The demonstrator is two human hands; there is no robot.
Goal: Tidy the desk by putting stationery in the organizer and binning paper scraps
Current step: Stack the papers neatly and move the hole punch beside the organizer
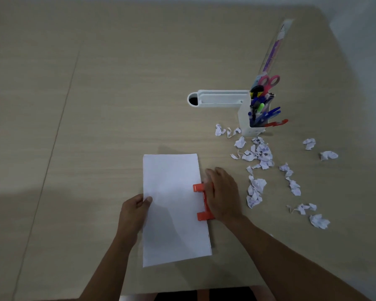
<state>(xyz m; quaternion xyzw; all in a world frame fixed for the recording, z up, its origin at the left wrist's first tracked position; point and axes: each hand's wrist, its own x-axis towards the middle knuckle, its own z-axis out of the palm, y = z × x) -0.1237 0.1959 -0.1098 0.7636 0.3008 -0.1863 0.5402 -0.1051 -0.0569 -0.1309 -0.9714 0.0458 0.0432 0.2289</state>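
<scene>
The left hand pinches the white paper's edge between thumb and fingers. The right hand presses flat on the red hole punch; its fingers grip nothing visibly.

Setting: office or study desk. Evidence: broad pale wood-grain desk with a seam line running down its left part; plain pale wall beyond the far right corner. White organizer near the right edge, packed upright with pens, pink-handled scissors and a long ruler. Crumpled paper scraps strewn at its base; white paper sheet toward the near edge.
</scene>
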